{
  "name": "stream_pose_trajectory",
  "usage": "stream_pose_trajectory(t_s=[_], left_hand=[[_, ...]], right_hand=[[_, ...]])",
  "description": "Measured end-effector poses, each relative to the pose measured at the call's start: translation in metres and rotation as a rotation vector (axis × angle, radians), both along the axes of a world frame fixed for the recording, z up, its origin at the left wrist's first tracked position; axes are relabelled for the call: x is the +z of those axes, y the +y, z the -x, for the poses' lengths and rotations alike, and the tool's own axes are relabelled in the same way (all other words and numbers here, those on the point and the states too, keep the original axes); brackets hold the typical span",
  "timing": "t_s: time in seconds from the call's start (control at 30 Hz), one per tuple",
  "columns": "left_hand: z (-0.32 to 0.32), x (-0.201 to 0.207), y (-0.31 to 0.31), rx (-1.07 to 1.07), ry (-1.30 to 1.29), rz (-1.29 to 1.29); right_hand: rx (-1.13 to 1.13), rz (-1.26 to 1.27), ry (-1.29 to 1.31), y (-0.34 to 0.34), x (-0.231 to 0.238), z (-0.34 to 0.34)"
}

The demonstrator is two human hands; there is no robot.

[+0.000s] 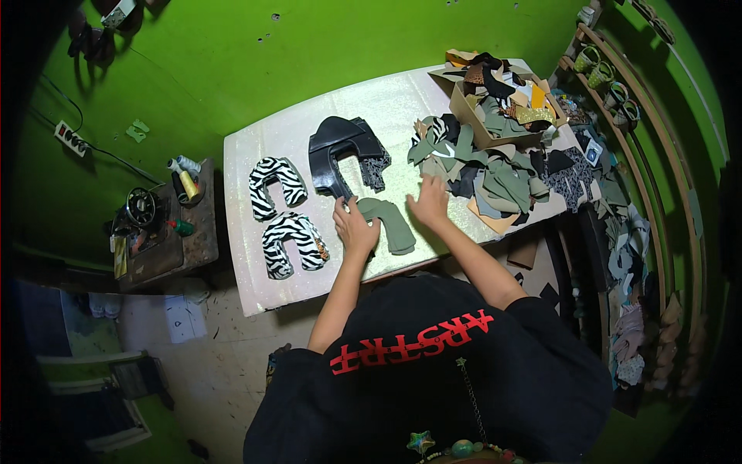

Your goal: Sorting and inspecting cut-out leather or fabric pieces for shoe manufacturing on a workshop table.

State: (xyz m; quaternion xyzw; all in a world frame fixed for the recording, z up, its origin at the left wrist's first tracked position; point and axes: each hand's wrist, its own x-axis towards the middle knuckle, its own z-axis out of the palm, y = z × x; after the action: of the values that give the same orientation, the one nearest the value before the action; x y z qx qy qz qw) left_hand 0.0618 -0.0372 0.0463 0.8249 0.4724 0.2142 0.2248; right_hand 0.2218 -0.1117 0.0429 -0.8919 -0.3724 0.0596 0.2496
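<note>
My left hand rests on a stack of olive-green, U-shaped cut pieces at the table's near edge, its fingers apart. To the right of that stack, my right hand is held with fingers spread and nothing in it, close to a heap of olive and patterned scraps. Beyond my left hand lie black, smooth U-shaped pieces, overlapping a dark speckled one. Two zebra-striped U-shaped stacks lie at the left, a far one and a near one.
A cardboard box overflowing with offcuts stands at the table's far right. At the left, a small wooden stand carries thread spools and a black wheel. Along the right wall, a wooden rack holds footwear.
</note>
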Motion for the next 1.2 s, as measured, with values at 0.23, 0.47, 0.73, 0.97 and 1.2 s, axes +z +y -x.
stream_pose_trajectory(t_s=[0.23,0.47,0.73,0.97,1.2], left_hand=[[-0.056,0.004,-0.007,-0.011,-0.051,-0.144],[-0.112,0.005,-0.004,-0.079,-0.068,-0.073],[-0.125,-0.001,0.007,0.024,-0.106,-0.016],[-0.129,-0.007,0.002,0.091,-0.12,0.085],[-0.141,-0.01,0.0,0.03,-0.165,0.106]], right_hand=[[-0.09,-0.052,-0.21,-0.006,0.015,-0.091],[0.179,0.08,-0.13,0.003,-0.001,-0.124],[0.227,0.173,-0.166,0.014,-0.012,-0.131],[0.215,0.062,-0.239,0.014,-0.003,-0.146],[0.212,-0.135,-0.244,0.005,-0.014,-0.163]])
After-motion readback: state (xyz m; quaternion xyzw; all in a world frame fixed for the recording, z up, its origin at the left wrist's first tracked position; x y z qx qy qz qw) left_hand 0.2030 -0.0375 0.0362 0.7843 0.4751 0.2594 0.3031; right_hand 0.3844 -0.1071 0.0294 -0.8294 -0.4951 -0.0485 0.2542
